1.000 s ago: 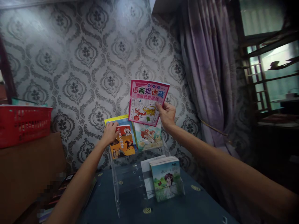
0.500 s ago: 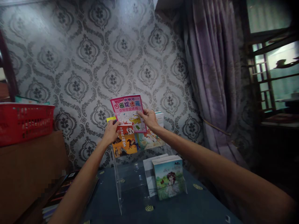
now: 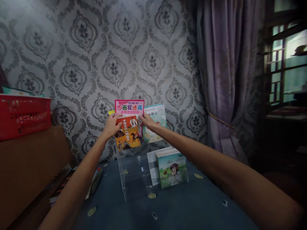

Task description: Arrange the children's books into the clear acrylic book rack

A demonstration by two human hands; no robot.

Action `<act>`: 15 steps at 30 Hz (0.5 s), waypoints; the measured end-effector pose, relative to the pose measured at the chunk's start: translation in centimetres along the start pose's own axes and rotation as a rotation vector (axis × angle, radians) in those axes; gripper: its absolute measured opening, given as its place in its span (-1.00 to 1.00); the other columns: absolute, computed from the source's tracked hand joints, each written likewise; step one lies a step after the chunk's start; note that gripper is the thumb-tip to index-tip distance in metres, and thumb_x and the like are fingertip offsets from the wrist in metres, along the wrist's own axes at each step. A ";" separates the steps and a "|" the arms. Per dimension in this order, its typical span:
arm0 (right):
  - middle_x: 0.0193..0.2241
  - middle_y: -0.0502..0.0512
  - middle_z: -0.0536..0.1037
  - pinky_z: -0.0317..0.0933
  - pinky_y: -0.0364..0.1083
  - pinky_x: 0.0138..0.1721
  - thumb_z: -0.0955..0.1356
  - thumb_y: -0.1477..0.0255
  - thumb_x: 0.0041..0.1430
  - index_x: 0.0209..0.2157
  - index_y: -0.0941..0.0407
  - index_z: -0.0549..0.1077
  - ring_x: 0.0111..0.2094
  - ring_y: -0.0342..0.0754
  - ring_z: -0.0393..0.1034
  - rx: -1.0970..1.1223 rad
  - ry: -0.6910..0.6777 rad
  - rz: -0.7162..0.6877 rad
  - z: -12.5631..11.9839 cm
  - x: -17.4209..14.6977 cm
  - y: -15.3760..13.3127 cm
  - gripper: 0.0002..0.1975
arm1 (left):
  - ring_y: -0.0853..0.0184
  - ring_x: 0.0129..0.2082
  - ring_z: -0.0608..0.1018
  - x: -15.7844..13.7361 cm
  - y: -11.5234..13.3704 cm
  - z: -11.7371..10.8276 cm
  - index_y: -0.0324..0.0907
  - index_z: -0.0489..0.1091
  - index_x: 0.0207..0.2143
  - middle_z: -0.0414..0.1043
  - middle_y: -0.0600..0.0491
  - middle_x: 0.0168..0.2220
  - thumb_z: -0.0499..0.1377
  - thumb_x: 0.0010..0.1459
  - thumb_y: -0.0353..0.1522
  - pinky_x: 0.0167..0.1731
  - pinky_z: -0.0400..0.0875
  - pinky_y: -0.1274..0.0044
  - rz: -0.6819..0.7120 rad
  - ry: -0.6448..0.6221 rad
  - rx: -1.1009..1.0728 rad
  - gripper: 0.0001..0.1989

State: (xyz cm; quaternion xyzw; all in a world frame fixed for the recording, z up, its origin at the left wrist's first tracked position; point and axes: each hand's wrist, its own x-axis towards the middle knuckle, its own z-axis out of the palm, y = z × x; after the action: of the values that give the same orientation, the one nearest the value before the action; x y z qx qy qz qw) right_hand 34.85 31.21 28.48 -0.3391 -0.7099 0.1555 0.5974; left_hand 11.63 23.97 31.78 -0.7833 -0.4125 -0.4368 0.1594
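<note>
A pink book (image 3: 129, 105) with large Chinese characters stands on the upper tier of a clear acrylic stand (image 3: 122, 179), behind an orange book (image 3: 129, 135) that covers its lower part. My left hand (image 3: 111, 125) grips the orange book at its upper left edge, thumb on the cover. At the pink book's right edge, my right hand (image 3: 148, 122) is closed with its fingertips on it. A pale green book (image 3: 155, 127) leans beside them, partly behind my right hand. Yellow shows from another book (image 3: 111, 112) behind, mostly hidden.
Books with a girl on the front cover (image 3: 173, 171) fill the stand's lower right tier. A red basket (image 3: 25, 116) sits on a cardboard box (image 3: 33, 156) at left, near stacked books (image 3: 94, 183). A patterned wall and purple curtain (image 3: 225, 83) stand behind the dark tabletop (image 3: 129, 214).
The pink book has gone down behind the orange book and is now straight rather than tilted. My right hand moved down with it, uncovering more of the pale green book. The view shifted slightly.
</note>
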 end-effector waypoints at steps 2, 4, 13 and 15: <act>-0.24 0.12 0.57 0.42 -0.06 -0.32 0.22 0.38 0.24 -0.10 0.14 0.43 -0.33 -0.05 0.44 -0.012 -0.029 0.026 -0.1 0.1 0.1 -0.74 | 0.18 -0.12 0.51 0.2 -0.2 -0.2 -0.14 0.27 0.13 0.40 -0.03 -0.13 0.12 0.12 -0.34 0.01 0.40 0.27 -0.034 0.030 -0.129 -0.52; -0.26 0.11 0.56 0.41 -0.07 -0.35 0.22 0.37 0.25 -0.11 0.14 0.43 -0.38 -0.06 0.42 -0.031 -0.043 0.037 -0.3 0.2 0.0 -0.74 | 0.22 -0.26 0.54 0.6 -0.3 -0.6 -0.15 0.15 0.22 0.46 0.00 -0.23 0.10 0.19 -0.28 -0.11 0.44 0.33 -0.096 0.054 -0.202 -0.46; -0.27 0.10 0.59 0.31 0.02 -0.02 0.27 0.43 0.19 -0.26 0.12 0.46 -0.16 0.03 0.43 -0.097 -0.060 -0.096 -0.5 1.1 -0.1 -0.85 | 0.16 -0.19 0.60 2.7 -0.1 -2.9 -0.02 0.04 0.35 0.53 -0.04 -0.02 -0.09 0.33 -0.29 -0.07 0.39 0.39 -0.065 -0.045 0.210 -0.46; -0.30 0.09 0.59 0.32 0.01 -0.06 0.27 0.42 0.19 -0.25 0.12 0.46 -0.19 0.03 0.44 -0.109 -0.067 -0.109 -0.4 1.3 0.1 -0.84 | 0.11 -0.20 0.61 3.2 0.0 -3.1 -0.05 0.00 0.37 0.57 -0.08 -0.12 -0.11 0.34 -0.27 -0.10 0.39 0.37 -0.081 -0.069 0.282 -0.44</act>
State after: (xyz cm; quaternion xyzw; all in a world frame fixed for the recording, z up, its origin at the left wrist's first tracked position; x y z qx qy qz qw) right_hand 35.22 32.04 29.45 -0.3266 -0.7543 0.0949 0.5616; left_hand 10.79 23.66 36.16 -0.7504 -0.5063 -0.3535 0.2357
